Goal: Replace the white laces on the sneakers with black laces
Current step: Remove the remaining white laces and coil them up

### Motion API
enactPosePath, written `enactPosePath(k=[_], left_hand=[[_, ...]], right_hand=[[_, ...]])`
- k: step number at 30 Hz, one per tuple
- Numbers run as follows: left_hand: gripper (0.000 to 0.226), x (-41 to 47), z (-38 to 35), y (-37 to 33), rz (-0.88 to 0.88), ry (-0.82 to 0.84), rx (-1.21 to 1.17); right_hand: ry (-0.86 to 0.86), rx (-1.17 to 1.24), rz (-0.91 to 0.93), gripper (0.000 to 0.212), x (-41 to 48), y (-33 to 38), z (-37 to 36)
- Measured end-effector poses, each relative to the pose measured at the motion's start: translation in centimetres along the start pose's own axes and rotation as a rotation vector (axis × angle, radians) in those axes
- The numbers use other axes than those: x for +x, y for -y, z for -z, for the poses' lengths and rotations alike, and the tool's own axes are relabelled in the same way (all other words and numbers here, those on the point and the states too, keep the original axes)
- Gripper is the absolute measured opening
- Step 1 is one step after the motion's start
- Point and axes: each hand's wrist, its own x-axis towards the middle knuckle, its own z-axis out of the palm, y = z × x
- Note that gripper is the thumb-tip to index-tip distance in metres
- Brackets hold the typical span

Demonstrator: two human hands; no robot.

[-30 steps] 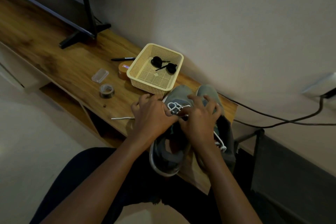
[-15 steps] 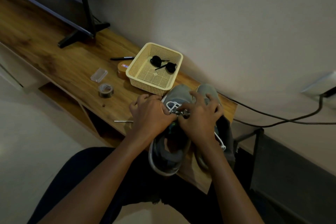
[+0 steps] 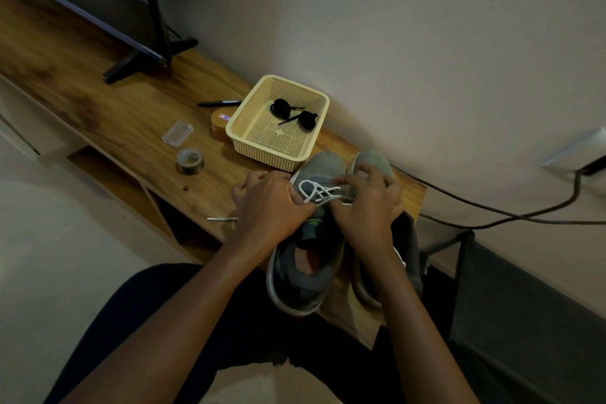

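Forearms reach in from the lap, hands close together over the left sneaker (image 3: 301,275), which sits heel toward the person at the shelf (image 3: 131,115) edge, with the right sneaker (image 3: 373,161) just beside it. Left hand (image 3: 272,203) pinches the white lace (image 3: 319,192) at the eyelets. Right hand (image 3: 367,207) pinches the same lace, its other fingers splayed over the right sneaker's toe. Since a second ago the hands have parted slightly, baring more crossings, and the loose end (image 3: 223,218) shows a little shorter. Unlacing looks barely begun. Beyond, black laces (image 3: 293,113) lie coiled in the basket (image 3: 244,144), untouched.
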Motion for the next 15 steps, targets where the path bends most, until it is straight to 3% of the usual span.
enactPosePath(k=[3, 8, 15], left_hand=[[0.020, -0.08, 0.04, -0.04, 0.000, 0.008, 0.000], [0.021, -0.12, 0.02, -0.10, 0.009, 0.009, -0.008], [0.020, 0.07, -0.09, 0.09, 0.015, 0.000, -0.005]], right_hand=[[0.077, -0.133, 0.138, 0.024, -0.49, 0.38, -0.42], [0.073, -0.181, 0.183, 0.014, -0.59, 0.20, -0.62], [-0.104, 0.047, -0.025, 0.010, -0.19, 0.23, -0.04]])
